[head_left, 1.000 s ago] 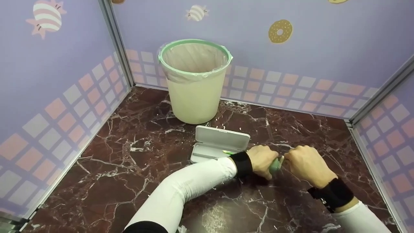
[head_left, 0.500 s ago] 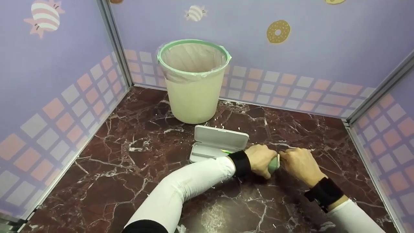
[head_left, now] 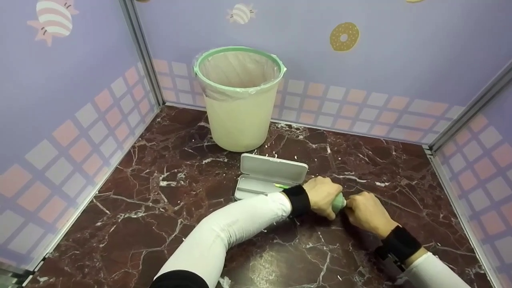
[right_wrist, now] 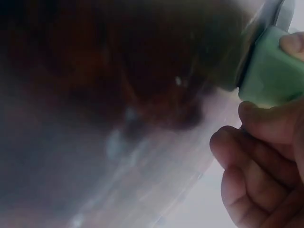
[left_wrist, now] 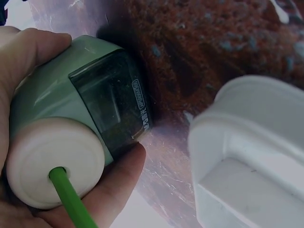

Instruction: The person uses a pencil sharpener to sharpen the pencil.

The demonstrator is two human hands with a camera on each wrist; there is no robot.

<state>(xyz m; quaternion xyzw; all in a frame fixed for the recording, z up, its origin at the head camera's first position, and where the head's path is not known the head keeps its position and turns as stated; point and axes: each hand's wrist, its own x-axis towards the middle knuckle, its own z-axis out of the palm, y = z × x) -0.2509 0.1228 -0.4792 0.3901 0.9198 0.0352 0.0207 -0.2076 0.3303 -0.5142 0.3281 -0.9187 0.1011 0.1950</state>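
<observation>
My left hand grips a green pencil sharpener with a dark clear shavings window, low over the dark marbled tabletop. From the round white face of the sharpener, in the left wrist view, a green pencil sticks out. At the opposite end, my right hand has its thumb and fingers curled and pinched together on the sharpener's crank, most of which they hide. Left of my hands lies an open white pencil case, partly covered by my left forearm. A green pencil end shows above its tray.
Behind the case stands a cream bin with a green rim and a clear liner. Small white scraps lie scattered near its foot. Lilac panels enclose the table at the back and both sides.
My right hand has circled at the end of the sharpener, moving left and lower, and the crank has turned with it. My left hand and the sharpener stay almost in place.
</observation>
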